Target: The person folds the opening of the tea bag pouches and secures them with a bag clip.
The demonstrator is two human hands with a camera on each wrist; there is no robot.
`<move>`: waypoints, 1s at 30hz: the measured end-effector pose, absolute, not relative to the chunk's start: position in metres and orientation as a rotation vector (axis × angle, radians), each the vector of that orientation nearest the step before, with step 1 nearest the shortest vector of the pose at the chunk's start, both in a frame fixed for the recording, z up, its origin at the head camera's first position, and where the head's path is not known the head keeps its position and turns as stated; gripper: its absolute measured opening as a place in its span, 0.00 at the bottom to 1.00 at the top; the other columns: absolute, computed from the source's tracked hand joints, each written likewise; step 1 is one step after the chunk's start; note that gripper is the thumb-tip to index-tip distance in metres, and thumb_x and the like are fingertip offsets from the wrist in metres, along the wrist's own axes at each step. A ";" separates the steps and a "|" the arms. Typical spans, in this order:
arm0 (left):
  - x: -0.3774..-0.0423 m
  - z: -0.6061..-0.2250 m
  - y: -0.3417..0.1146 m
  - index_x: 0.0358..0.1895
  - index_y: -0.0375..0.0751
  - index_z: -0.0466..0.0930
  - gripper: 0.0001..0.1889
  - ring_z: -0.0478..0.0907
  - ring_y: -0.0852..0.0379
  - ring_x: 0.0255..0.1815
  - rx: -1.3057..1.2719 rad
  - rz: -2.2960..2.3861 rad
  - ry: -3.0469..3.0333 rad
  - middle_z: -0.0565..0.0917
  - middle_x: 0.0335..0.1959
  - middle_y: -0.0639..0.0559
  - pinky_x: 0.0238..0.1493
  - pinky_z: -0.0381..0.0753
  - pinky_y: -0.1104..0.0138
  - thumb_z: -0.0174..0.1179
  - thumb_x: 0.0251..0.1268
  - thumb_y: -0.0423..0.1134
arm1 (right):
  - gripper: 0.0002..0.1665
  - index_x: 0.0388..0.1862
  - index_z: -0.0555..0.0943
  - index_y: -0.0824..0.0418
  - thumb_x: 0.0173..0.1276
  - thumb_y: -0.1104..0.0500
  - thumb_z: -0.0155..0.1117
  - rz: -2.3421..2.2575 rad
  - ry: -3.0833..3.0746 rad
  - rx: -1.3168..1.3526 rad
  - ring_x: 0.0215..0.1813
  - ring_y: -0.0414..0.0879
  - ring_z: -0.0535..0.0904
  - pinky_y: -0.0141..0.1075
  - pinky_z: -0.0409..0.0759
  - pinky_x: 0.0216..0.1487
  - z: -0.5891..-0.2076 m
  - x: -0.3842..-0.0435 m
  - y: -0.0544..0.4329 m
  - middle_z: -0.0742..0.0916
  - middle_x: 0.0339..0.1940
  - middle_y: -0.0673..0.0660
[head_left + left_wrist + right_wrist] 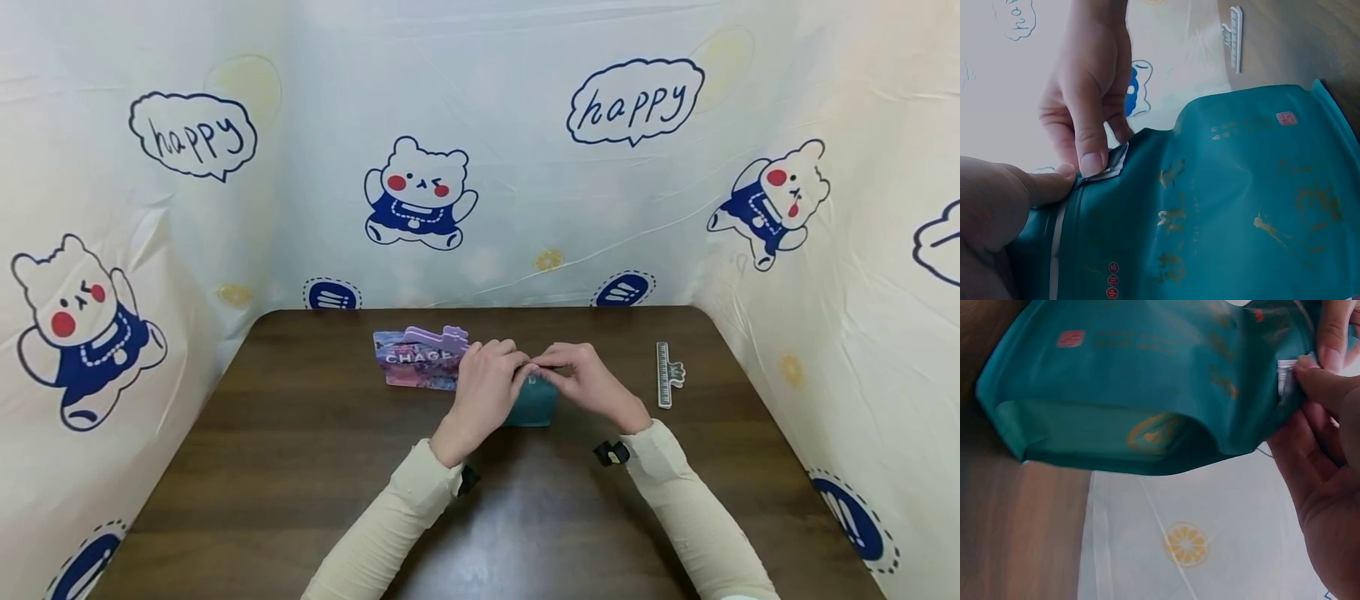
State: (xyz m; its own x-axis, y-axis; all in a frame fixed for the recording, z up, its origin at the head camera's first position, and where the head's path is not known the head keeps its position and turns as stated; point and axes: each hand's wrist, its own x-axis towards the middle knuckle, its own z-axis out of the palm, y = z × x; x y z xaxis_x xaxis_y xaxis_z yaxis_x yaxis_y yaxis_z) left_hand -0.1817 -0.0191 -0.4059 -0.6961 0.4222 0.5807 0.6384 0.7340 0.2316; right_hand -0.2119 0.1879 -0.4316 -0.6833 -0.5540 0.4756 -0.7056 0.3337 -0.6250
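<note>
A teal pouch [534, 404] with gold characters stands upright between both hands, its lower front showing in the head view. My left hand [487, 379] holds the pouch's top edge, where a seam line runs along it in the left wrist view. With thumb and fingers my right hand [588, 379] pinches the top corner, beside the left fingertips. Under the right thumb, a small silvery torn or folded bit [1110, 170] shows at that corner. The pouch's bottom fold [1097, 434] faces the right wrist camera. The left palm side is hidden in the head view.
Left of the teal pouch stands a blue-pink printed bag [412, 367] with a purple clip [438, 337] along its top. A ruler-shaped clip [664, 377] lies on the brown table [300, 467] at the right. Printed cloth [510, 183] surrounds the table's back and sides.
</note>
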 end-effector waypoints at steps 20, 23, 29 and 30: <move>-0.188 -0.405 -0.023 0.39 0.45 0.92 0.07 0.77 0.57 0.31 -0.797 -0.622 -2.449 0.84 0.30 0.55 0.34 0.67 0.66 0.68 0.68 0.43 | 0.13 0.50 0.88 0.66 0.69 0.72 0.65 1.424 -2.403 1.112 0.44 0.47 0.85 0.32 0.83 0.49 -0.440 -0.215 0.192 0.89 0.44 0.58; -0.187 -0.404 -0.023 0.39 0.46 0.92 0.07 0.78 0.57 0.31 -0.799 -0.619 -2.453 0.84 0.29 0.55 0.34 0.68 0.66 0.68 0.68 0.44 | 0.14 0.52 0.88 0.66 0.71 0.71 0.63 1.453 -2.439 1.115 0.46 0.47 0.85 0.33 0.83 0.50 -0.439 -0.215 0.195 0.89 0.45 0.58; -0.185 -0.405 -0.023 0.38 0.45 0.92 0.06 0.77 0.57 0.30 -0.807 -0.613 -2.445 0.84 0.29 0.55 0.33 0.68 0.66 0.70 0.66 0.43 | 0.13 0.48 0.89 0.68 0.66 0.74 0.67 1.406 -2.383 1.109 0.42 0.50 0.86 0.35 0.85 0.48 -0.443 -0.217 0.192 0.90 0.41 0.60; -0.185 -0.405 -0.023 0.38 0.45 0.92 0.06 0.77 0.57 0.30 -0.809 -0.615 -2.442 0.84 0.29 0.55 0.33 0.68 0.66 0.70 0.66 0.43 | 0.13 0.47 0.89 0.69 0.66 0.75 0.67 1.408 -2.376 1.109 0.42 0.51 0.86 0.34 0.85 0.48 -0.443 -0.217 0.192 0.90 0.41 0.61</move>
